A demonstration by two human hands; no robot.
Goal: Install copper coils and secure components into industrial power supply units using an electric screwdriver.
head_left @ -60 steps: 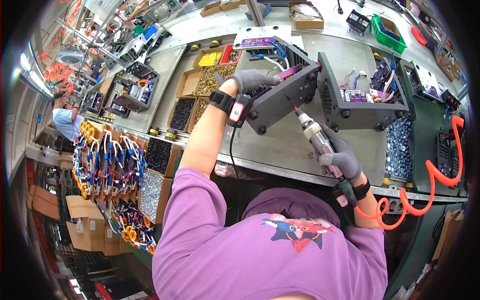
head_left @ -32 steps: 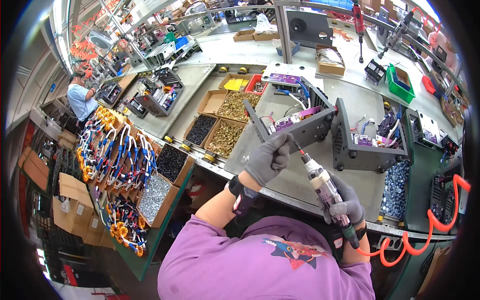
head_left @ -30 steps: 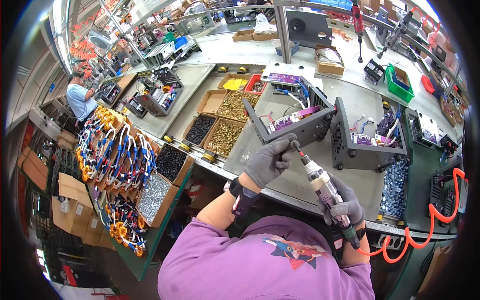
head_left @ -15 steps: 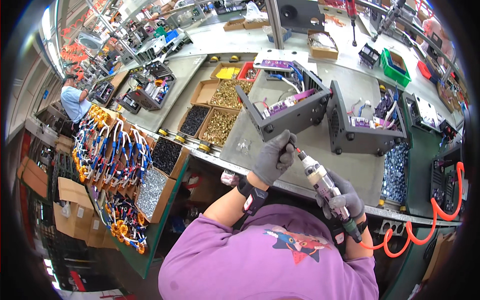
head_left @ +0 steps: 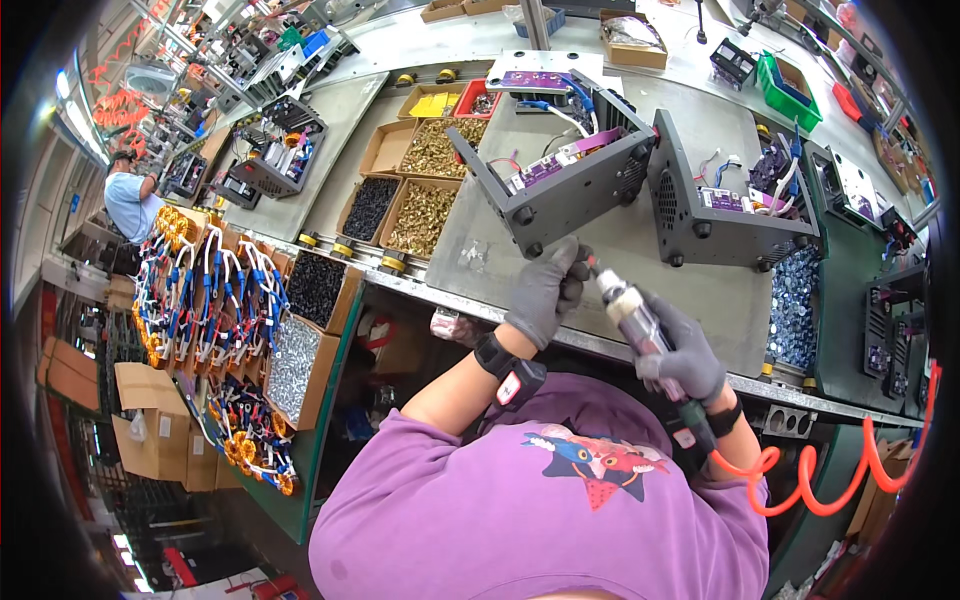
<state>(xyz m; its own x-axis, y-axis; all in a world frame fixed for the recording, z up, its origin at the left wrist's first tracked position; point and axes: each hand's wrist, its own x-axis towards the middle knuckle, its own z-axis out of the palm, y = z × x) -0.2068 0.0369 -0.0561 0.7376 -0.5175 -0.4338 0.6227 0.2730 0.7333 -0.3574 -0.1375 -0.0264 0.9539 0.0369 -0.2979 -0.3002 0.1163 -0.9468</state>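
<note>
While the right hand (head_left: pixel 690 352) is wrapped around the driver (head_left: pixel 636 318), gloved fingers closed on its body, the left hand (head_left: pixel 545 292) sits at the tip, fingers curled and fingertips bunched together; whether they pinch anything cannot be told. Both gloves grey; black straps on both wrists.

Driver: tilted, above the grey board (head_left: pixel 500 262), bit end up and to the left, just beside the left fingertips. Orange coiled hose (head_left: pixel 888 486) to the right of its lower end.

Left case (head_left: pixel 590 195): dark grey, on the board beyond the left hand, purple circuit boards and cables inside.

Right case (head_left: pixel 730 235): dark grey, just beside the first, vented side panel, similar contents.

Left of the board: two boxes of brass-coloured parts (head_left: pixel 422 218), one box of black parts (head_left: pixel 368 207), a red bin (head_left: pixel 463 103).

Nearer, at left: cable bundles (head_left: pixel 212 300) with orange rings, a second box of black parts, a box of silver parts (head_left: pixel 294 368).

Right: clear bluish parts (head_left: pixel 793 305); farther off, a green bin (head_left: pixel 806 117).

Far left: one person (head_left: pixel 128 205), light blue top.
</note>
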